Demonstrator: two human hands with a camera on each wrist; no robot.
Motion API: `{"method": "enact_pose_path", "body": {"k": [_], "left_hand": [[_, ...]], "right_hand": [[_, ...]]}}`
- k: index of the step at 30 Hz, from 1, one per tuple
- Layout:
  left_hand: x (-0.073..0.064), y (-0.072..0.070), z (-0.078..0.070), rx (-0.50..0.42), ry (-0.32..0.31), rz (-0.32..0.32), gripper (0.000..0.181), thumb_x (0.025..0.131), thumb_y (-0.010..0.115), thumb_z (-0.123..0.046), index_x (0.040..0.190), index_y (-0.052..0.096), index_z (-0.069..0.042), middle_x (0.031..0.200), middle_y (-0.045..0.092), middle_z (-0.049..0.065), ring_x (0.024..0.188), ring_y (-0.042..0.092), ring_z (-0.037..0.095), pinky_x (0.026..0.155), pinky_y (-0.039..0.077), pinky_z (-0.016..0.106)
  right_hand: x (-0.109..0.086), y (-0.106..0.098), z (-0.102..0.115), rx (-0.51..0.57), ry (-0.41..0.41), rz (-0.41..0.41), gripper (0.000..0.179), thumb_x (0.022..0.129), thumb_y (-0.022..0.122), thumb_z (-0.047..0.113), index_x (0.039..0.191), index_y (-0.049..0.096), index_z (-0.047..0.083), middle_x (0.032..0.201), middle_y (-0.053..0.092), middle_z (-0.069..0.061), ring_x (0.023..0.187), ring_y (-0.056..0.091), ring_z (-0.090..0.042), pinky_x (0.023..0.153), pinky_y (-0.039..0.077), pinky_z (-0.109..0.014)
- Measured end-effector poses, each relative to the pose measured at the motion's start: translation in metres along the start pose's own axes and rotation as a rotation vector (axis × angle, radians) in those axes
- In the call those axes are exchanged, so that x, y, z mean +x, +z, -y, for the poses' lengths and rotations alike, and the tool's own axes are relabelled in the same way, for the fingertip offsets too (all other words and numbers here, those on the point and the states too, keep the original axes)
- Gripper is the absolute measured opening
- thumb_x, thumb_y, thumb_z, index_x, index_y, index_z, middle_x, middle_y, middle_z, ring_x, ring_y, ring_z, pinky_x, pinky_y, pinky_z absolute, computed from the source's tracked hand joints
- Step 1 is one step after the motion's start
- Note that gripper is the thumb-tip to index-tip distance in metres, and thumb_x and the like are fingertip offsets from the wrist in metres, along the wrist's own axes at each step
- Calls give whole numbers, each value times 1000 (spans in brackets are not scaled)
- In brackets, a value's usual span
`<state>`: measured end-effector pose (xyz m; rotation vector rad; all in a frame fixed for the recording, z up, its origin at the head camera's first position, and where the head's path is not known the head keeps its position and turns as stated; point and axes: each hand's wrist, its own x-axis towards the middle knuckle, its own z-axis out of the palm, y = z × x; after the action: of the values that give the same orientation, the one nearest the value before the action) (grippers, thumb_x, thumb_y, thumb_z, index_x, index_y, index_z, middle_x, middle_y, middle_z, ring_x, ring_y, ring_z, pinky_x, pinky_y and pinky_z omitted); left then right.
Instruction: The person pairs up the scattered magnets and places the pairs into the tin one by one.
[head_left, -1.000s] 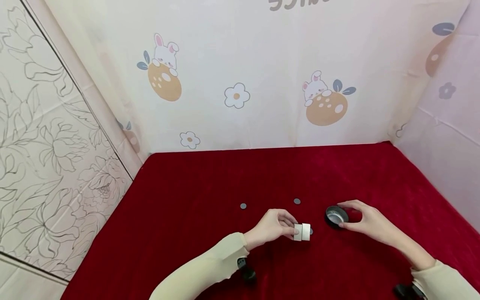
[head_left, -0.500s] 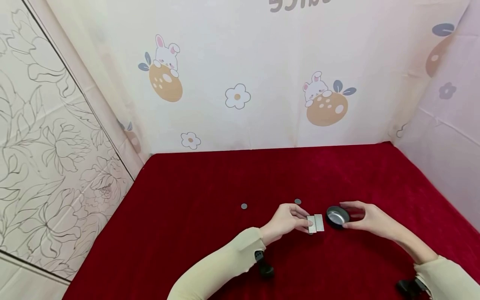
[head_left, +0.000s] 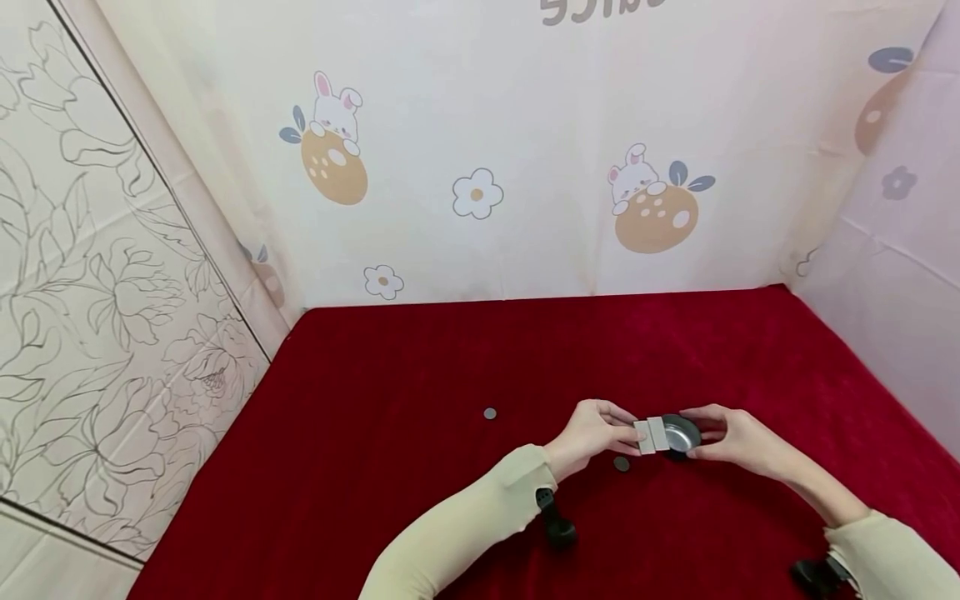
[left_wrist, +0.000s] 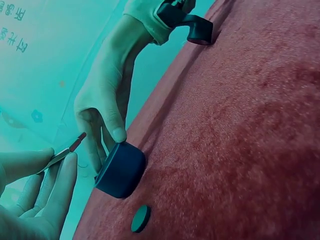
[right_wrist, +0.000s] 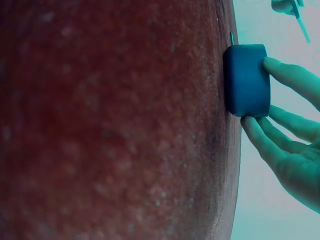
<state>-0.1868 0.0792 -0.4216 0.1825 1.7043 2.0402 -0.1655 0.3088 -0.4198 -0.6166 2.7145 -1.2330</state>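
Note:
My left hand pinches a thin, pale rectangular piece made of two offset parts, between thumb and fingers. Seen edge-on in the left wrist view, the thin piece is raised above the cloth. Its free end overlaps the left side of a small round tin in the head view. The tin is dark outside with a shiny metal inside, and stands on the cloth. My right hand holds its far right side, thumb and fingers spread around the wall; the right wrist view shows fingertips against the dark tin.
A grey disc lies on the red cloth just below the left fingers. Another grey disc lies farther left. A patterned curtain rises behind the table's back edge, with another at the right.
My left hand has moved right with the pale piece, from beside the near disc to over the tin's edge. A third disc behind is now hidden by that hand. The right hand stays at the tin.

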Motion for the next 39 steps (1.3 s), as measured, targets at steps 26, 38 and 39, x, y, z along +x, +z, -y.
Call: {"method": "enact_pose_path", "body": {"k": [26,38,39], "left_hand": [[32,30,10,-15,-59,-82,9,73,63,11,81,64,8,70,64,17,69,63,36,57,52,36],[37,36,13,40,-62,-132,8,71,65,11,79,66,8,66,64,16,67,63,36,54,52,35],[37,37,13,51,-62,-138,8,71,65,11,78,66,8,65,63,15,66,63,35,54,52,34]], "right_hand": [[1,0,0,-3,-43,7,50,71,73,8,109,50,-14,103,53,-25,81,57,3,64,49,-18],[2,0,0,7,-23,19,50,72,72,11,110,51,-12,103,56,-24,82,58,2,66,49,-18],[2,0,0,9,-25,20,50,72,72,11,111,51,-12,103,55,-24,82,58,2,65,49,-18]]}}
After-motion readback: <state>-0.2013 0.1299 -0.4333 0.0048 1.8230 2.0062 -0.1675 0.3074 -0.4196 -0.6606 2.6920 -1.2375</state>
